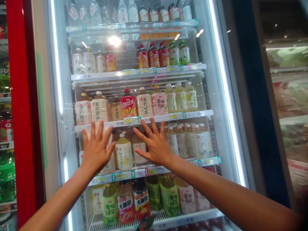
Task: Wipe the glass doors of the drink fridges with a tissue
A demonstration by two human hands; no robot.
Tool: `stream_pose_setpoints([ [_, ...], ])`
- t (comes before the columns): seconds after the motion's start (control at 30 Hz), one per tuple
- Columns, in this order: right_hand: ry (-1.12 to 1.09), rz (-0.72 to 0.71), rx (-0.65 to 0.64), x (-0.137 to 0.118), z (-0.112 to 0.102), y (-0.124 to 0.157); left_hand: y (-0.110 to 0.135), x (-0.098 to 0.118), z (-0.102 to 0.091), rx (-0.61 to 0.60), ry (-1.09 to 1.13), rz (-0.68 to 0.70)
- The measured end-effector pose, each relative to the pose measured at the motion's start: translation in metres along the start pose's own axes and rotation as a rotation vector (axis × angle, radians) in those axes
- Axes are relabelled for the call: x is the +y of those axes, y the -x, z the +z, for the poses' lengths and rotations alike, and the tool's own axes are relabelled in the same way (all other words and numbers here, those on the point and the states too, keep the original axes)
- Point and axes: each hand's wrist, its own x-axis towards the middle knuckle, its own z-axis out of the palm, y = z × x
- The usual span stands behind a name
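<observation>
Both arms reach forward toward a lit drinks fridge with several shelves of bottled tea. My left hand (97,149) has its fingers spread in front of the fourth shelf and hides some bottles there. My right hand (155,141) is spread too, its fingertips overlapping the price strip (166,118) of the third shelf. Neither hand holds anything. Between them shows a bottle with a pale label (124,152). Just above stands a red-labelled iced tea bottle (128,104). Reflections suggest a glass door; whether the hands touch it I cannot tell.
Lower down stand green-labelled bottles (169,195) and a dark iced tea bottle (141,199). A bright light strip (228,93) runs along the fridge's right side. To the left is a red frame (24,112) beside green bottles (7,176); shelves with blurred goods (288,106) stand at the right.
</observation>
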Motion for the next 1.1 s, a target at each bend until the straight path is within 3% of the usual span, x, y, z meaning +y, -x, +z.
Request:
stream_pose_setpoints([
  [0.07, -0.001, -0.031, -0.026, 0.008, -0.004, 0.009, -0.018, 0.012, 0.001, 0.036, 0.005, -0.11],
  [0.1, 0.003, -0.043, -0.037, 0.015, -0.006, 0.016, -0.016, 0.024, 0.003, 0.033, 0.019, -0.094],
  [0.2, 0.035, -0.055, -0.047, 0.048, -0.013, 0.034, 0.009, 0.064, 0.011, -0.02, 0.069, 0.229],
  [0.27, 0.065, -0.047, -0.04, 0.078, -0.02, 0.039, 0.011, 0.075, 0.015, -0.03, 0.071, 0.411],
  [0.33, 0.097, -0.006, -0.023, 0.11, -0.027, 0.04, -0.015, 0.073, 0.015, -0.015, 0.053, 0.385],
  [0.4, 0.119, 0.076, 0.003, 0.138, -0.034, 0.041, -0.055, 0.07, 0.014, 0.023, 0.032, 0.203],
  [0.47, 0.121, 0.15, 0.028, 0.159, -0.038, 0.047, -0.085, 0.079, 0.014, 0.066, 0.031, 0.06],
  [0.5, 0.117, 0.17, 0.039, 0.167, -0.04, 0.052, -0.092, 0.09, 0.016, 0.076, 0.04, 0.058],
  [0.67, 0.109, 0.173, 0.038, 0.199, -0.044, 0.065, -0.098, 0.154, 0.03, 0.007, 0.1, 0.476],
  [0.7, 0.107, 0.214, 0.048, 0.207, -0.045, 0.063, -0.112, 0.163, 0.031, 0.001, 0.1, 0.471],
  [0.8, 0.097, 0.397, 0.128, 0.228, -0.045, 0.055, -0.173, 0.185, 0.028, 0.009, 0.101, 0.238],
  [0.87, 0.101, 0.446, 0.177, 0.237, -0.043, 0.053, -0.202, 0.204, 0.027, 0.01, 0.108, 0.158],
  [0.93, 0.113, 0.428, 0.197, 0.24, -0.041, 0.055, -0.206, 0.226, 0.03, -0.012, 0.12, 0.246],
  [1.0, 0.121, 0.412, 0.211, 0.24, -0.039, 0.058, -0.2, 0.24, 0.035, -0.05, 0.13, 0.433],
  [1.07, 0.12, 0.407, 0.213, 0.239, -0.039, 0.06, -0.202, 0.24, 0.037, -0.081, 0.13, 0.531],
  [1.1, 0.118, 0.406, 0.214, 0.238, -0.04, 0.06, -0.21, 0.235, 0.036, -0.088, 0.126, 0.507],
])
